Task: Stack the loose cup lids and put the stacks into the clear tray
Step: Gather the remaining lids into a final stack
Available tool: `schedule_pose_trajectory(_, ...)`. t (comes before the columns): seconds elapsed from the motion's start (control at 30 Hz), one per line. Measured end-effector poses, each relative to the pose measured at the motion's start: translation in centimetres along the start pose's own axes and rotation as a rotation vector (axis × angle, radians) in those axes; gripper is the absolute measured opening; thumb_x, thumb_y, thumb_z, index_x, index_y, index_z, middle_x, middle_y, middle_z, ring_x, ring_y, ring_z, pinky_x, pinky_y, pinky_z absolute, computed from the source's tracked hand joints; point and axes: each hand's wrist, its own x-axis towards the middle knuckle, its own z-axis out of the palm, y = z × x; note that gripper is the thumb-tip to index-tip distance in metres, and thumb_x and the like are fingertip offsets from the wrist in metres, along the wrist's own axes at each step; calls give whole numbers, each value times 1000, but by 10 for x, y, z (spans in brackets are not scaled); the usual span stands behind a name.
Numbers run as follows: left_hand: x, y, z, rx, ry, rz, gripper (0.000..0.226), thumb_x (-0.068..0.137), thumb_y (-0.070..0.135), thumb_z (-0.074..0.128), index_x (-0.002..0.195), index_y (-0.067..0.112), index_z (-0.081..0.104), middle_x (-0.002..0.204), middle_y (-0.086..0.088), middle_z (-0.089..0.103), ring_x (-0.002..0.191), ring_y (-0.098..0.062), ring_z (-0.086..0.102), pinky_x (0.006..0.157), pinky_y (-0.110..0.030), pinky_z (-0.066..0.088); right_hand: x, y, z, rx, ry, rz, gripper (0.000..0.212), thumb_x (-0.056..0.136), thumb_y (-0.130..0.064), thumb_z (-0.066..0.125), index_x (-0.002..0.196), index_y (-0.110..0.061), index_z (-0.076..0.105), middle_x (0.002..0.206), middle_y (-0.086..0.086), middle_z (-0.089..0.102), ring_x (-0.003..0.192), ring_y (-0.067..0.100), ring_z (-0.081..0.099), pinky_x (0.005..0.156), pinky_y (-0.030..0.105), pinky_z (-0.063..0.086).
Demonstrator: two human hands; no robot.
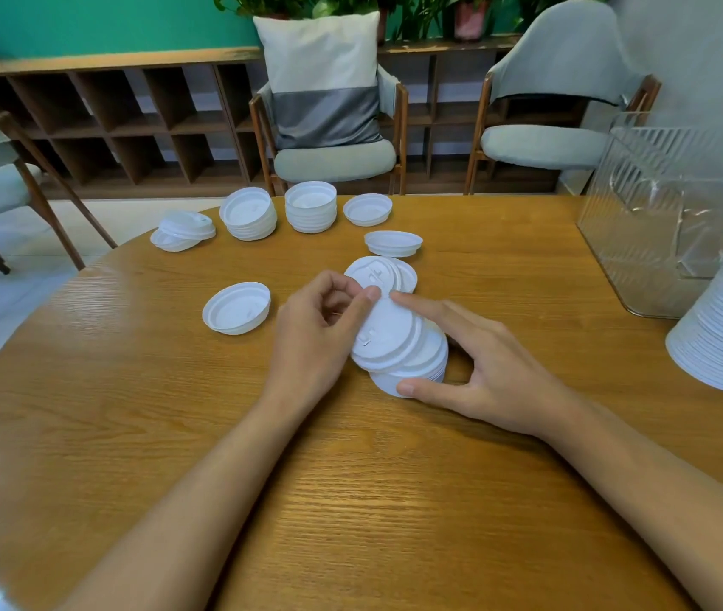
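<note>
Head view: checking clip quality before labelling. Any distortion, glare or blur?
Head view: wide-angle bowing curves the table edge and tilts the chairs; soft glare on its near surface; reflections streak the clear tray; the lid stack reads clearly.

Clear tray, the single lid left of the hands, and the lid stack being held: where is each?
clear tray (633, 240): head view, its ribbed front wall.
single lid (236, 308): head view, middle of its hollow inside.
held lid stack (388, 335): head view, flat face of the top lid.
</note>
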Motion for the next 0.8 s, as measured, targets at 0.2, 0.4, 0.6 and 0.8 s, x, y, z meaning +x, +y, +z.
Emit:
schedule_pose_trajectory(0.2,-8,8,-3,125,-195,47,33,89,57,70,100,26,71,97,12,72,92,-8,66,77,-26,49,0,1,1,7,16,-20,77,86,-41,85,153,-34,49,147,-19,53,140,4,48,114,21,37)
schedule_pose_trajectory(0.4,-11,11,-9,175,-224,151,53,71,47,91,116,28,71,113,13,70,105,-16,67,86,-33,56,0,2,0,23,19,5,87,84,-46,85,157,-40,39,149,-21,51,140,0,47,113,20,38)
schedule_pose_trajectory(0.6,-13,15,-6,187,-274,198,69,68,40,98,128,24,67,118,12,72,112,-16,67,97,-36,55,0,1,-2,45,19,27,96,80,-47,88,159,-40,34,154,-23,47,141,-8,42,111,11,35)
schedule_pose_trajectory(0.8,-15,16,-5,190,-261,182,70,66,39,99,127,26,67,117,14,73,116,-11,67,99,-36,55,0,3,-2,37,12,39,101,75,-48,90,160,-31,38,151,-21,51,139,-11,42,111,10,33)
